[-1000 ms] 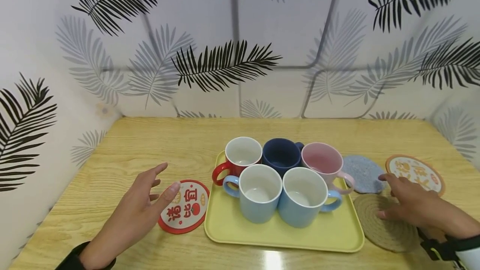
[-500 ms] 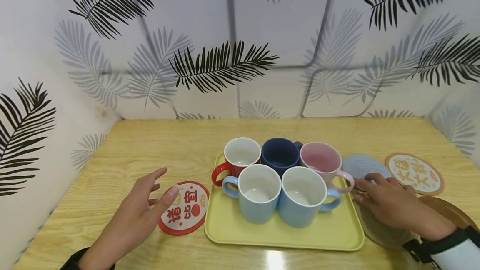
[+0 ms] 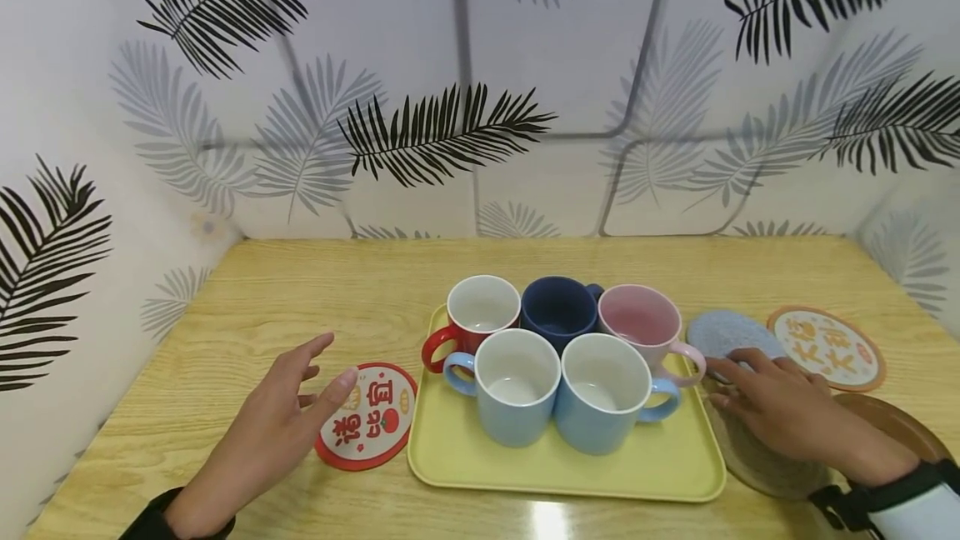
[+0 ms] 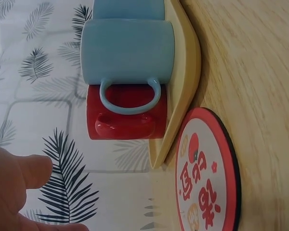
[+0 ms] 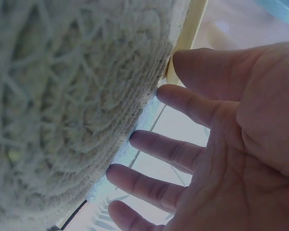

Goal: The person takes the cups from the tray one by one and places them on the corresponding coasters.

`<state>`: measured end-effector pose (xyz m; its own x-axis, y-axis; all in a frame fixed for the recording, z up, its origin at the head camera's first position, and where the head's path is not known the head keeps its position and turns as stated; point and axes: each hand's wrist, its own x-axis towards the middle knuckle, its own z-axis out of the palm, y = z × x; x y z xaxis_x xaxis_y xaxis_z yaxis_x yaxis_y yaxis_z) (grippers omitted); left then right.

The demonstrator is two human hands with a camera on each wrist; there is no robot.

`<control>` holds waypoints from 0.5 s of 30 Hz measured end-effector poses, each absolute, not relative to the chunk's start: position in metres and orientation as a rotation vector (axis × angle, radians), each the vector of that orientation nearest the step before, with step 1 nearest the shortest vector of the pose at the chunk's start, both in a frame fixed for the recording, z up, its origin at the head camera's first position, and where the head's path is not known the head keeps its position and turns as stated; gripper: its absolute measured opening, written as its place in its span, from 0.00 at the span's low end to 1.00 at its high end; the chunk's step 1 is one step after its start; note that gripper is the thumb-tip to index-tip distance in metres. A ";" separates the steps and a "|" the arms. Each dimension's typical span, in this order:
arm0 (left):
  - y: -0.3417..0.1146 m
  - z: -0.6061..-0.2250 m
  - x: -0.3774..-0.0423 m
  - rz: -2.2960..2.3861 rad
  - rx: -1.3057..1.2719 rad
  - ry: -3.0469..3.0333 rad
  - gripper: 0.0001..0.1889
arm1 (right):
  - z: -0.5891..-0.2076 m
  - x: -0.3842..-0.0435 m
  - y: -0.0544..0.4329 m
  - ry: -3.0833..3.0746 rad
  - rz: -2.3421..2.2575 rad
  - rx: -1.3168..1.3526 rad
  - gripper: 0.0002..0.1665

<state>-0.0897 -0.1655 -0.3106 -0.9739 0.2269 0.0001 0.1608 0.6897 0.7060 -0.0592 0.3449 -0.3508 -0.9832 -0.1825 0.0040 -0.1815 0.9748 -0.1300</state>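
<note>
Wooden table (image 3: 300,290) fills lower half of head view, leaf-print walls behind. Yellow tray (image 3: 570,465) sits lower centre of frame, five mugs on it, packed touching: red mug (image 3: 472,315), navy mug (image 3: 558,311), pink mug (image 3: 648,327) in back row; two light-blue mugs in front, left one (image 3: 517,386) and right one (image 3: 603,390).

Woven rope coaster (image 3: 738,457) lower right, just beside tray's right edge, mostly under the right hand (image 3: 787,419). Brown wooden coaster (image 3: 900,427) pokes out behind that hand at the right edge. Grey felt coaster (image 3: 723,333) right of pink mug, fingertips of right hand at its near edge. Printed orange-rim coaster (image 3: 825,347) further right, apart from the hand.

Red printed coaster (image 3: 367,415) lower left of centre, just beside tray's left edge.

Right hand: fingers straight and spread, palm down over rope coaster, nothing gripped; right wrist view shows splayed fingers (image 5: 178,149) just above the rope weave (image 5: 62,96).

Left hand (image 3: 277,427): lower left, open wide, fingers relaxed, holding nothing; thumb tip at the red coaster's left rim, cannot tell if touching. Left wrist view shows red coaster (image 4: 204,173) flat on table, tray edge (image 4: 183,82) beside it.
</note>
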 end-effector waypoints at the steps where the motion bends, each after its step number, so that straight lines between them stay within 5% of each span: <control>1: -0.166 -0.312 -0.090 1.163 0.331 2.816 0.36 | -0.351 -0.060 0.344 3.116 -0.200 -0.293 0.23; 15: -0.178 -0.347 -0.111 0.810 0.187 2.770 0.36 | -0.331 -0.062 0.337 3.269 -0.459 -0.177 0.20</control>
